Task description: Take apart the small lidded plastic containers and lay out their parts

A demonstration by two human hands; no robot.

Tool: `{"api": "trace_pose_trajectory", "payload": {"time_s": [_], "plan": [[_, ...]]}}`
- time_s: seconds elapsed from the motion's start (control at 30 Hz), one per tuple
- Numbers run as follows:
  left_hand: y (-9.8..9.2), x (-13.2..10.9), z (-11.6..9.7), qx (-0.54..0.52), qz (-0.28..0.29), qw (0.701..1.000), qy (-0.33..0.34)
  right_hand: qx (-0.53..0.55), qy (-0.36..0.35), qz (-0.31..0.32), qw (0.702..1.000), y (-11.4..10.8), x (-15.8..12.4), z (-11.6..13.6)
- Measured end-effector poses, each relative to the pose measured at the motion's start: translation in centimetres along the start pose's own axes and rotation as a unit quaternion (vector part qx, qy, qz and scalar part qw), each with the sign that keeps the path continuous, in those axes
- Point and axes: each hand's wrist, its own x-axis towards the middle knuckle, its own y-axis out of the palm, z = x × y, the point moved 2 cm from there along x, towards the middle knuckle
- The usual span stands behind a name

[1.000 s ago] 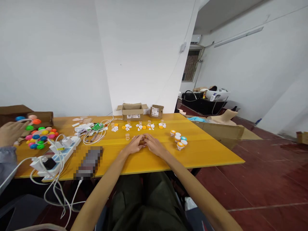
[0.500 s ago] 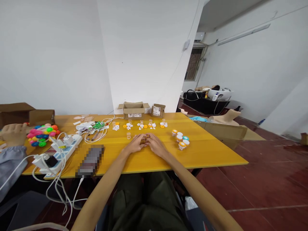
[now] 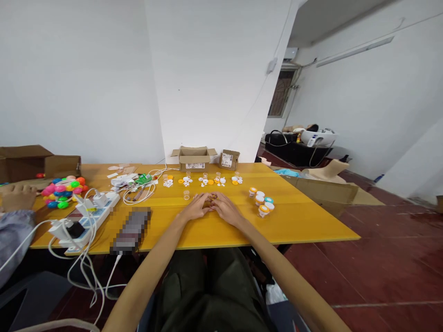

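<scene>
Over the middle of the table, my left hand (image 3: pixel 195 207) and my right hand (image 3: pixel 225 209) meet with curled fingers. Their fingertips close together around something small, and the fingers hide it. A small clear plastic cup (image 3: pixel 186 195) stands just left of my left hand. Beyond both hands, several piles of small white pieces (image 3: pixel 168 183) lie in a row with orange lids (image 3: pixel 235 182) and clear cups (image 3: pixel 205 175). To the right of my right hand, a group of small lidded jars (image 3: pixel 263 210) has orange, white and teal tops.
A phone (image 3: pixel 131 230) and a power strip (image 3: pixel 93 221) with tangled cables lie on the left. Colourful balls (image 3: pixel 62 191) are beside a co-worker's hand (image 3: pixel 17 197). An open cardboard box (image 3: pixel 194 159) and a smaller box (image 3: pixel 229 159) stand at the back.
My hands stay together in almost the same pose. The camera view has shifted slightly. At the far left, the co-worker's hand has moved a little away from the balls.
</scene>
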Motion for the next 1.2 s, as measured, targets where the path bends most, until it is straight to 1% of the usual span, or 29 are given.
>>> {"api": "trace_pose_trajectory", "payload": {"time_s": [0.2, 0.5, 0.67, 0.83, 0.97, 1.1, 1.2], "plan": [[0.0, 0.1, 0.0, 0.002, 0.002, 1.0, -0.007, -0.039, -0.022, 0.039, 0.998, -0.1, 0.8, 0.0], [0.2, 0.3, 0.6, 0.009, -0.004, 1.0, -0.001, -0.02, -0.001, 0.034, 0.999, 0.7, 0.8, -0.3], [0.1, 0.1, 0.2, 0.009, -0.005, 1.0, -0.003, 0.034, 0.014, -0.004, 0.999, 0.6, 0.6, -0.3], [-0.1, 0.0, -0.2, 0.012, -0.004, 1.0, -0.004, 0.072, 0.025, -0.025, 0.997, 0.6, 0.5, -0.5], [-0.1, 0.0, -0.4, 0.015, 0.003, 1.0, -0.007, 0.099, 0.048, -0.053, 0.992, 0.6, 0.3, -0.7], [-0.1, 0.0, -0.4, 0.031, 0.006, 0.999, -0.011, 0.098, 0.075, -0.09, 0.988, 0.3, -0.1, -1.5], [-0.2, 0.0, -0.4, 0.04, 0.001, 0.999, -0.01, 0.068, 0.086, -0.106, 0.988, 0.4, -0.3, -2.5]]}}
